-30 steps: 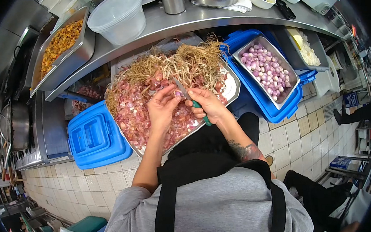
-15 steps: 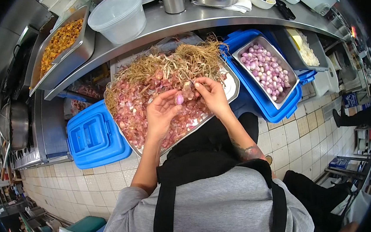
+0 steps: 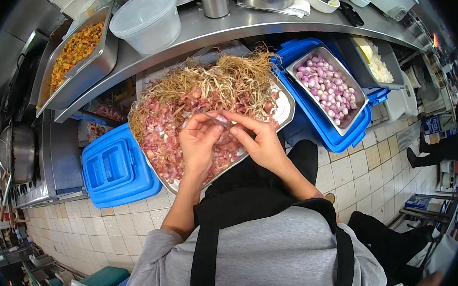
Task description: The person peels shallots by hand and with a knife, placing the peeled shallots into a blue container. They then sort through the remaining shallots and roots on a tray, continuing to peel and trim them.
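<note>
Over the big metal tray [image 3: 286, 109], my two hands meet. My left hand [image 3: 199, 140] is closed in a pinch on a shallot [image 3: 220, 120], mostly covered by the fingers. In my right hand [image 3: 258, 139] is what looks like a small knife [image 3: 227, 125]; only a thin dark sliver of it shows against the shallot. Loose reddish shallot skins [image 3: 167, 148] cover much of the tray below, with dry stringy roots [image 3: 234, 70] heaped along its far side. Peeled shallots [image 3: 327, 84] fill a steel pan to the right.
The steel pan [image 3: 354, 125] rests on a blue lid [image 3: 342, 144]. Another blue lid [image 3: 120, 167] is left of the tray. A steel counter [image 3: 198, 30] above carries a clear plastic tub [image 3: 147, 26] and a pan of orange-brown food [image 3: 79, 50]. Someone's dark-clothed leg [image 3: 439, 150] is at right.
My right hand has moved left and down to meet my left hand. The pink shallot, plainly visible before, is now largely hidden between the fingers. Tray and pans stay put.
</note>
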The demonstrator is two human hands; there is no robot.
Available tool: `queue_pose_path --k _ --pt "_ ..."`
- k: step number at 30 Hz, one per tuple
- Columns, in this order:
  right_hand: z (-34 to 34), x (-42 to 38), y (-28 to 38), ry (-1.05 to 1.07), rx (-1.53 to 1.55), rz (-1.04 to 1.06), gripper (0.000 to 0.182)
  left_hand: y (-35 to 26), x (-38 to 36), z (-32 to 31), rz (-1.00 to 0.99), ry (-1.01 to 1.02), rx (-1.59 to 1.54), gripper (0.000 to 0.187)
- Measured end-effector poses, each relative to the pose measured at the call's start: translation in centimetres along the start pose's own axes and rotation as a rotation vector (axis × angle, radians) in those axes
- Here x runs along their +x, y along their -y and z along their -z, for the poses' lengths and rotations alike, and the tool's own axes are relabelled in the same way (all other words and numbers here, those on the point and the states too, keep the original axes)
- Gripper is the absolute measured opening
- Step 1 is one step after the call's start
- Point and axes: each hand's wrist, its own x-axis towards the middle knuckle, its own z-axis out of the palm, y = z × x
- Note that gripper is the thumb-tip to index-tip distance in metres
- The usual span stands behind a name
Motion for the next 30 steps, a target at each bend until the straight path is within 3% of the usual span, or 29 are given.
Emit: queue_pose_path --k 5,8,11,14,20,23,26,30 --pt "0.3 0.1 -0.2 0.014 -0.173 0.071 0.028 -0.5 -0.3 -0.2 -0.027 -0.02 0.081 0.027" --pt "-0.2 0.3 -1.5 -0.078 -0.045 0.177 0.027 -0.9 -0.6 -0.5 -0.002 -0.038 0.079 0.028" --pt "0.9 0.3 -0.8 0.072 0.319 -0.283 0.025 -0.7 -0.4 -0.4 0.044 -0.049 0.021 0.03" --pt "0.9 0.3 -0.7 0.054 0.325 -0.291 0.024 0.0 -0.1 0.1 0.084 -0.035 -0.066 0.032" --pt "-0.4 0.5 -1.8 -0.104 0.027 0.01 0.023 1.0 0.1 0.3 0.108 -0.044 -0.169 0.031" --pt "-0.1 0.4 -2.9 -0.105 0.07 -0.133 0.023 1.4 0.0 0.3 0.129 -0.009 -0.226 0.031" --pt "-0.5 0.4 -2.5 -0.153 0.025 -0.003 0.023 1.2 0.1 -0.7 0.134 -0.074 -0.229 0.029" --pt "-0.3 0.4 -2.0 -0.122 0.117 -0.122 0.023 1.2 0.0 -0.8 0.143 -0.075 -0.211 0.029"
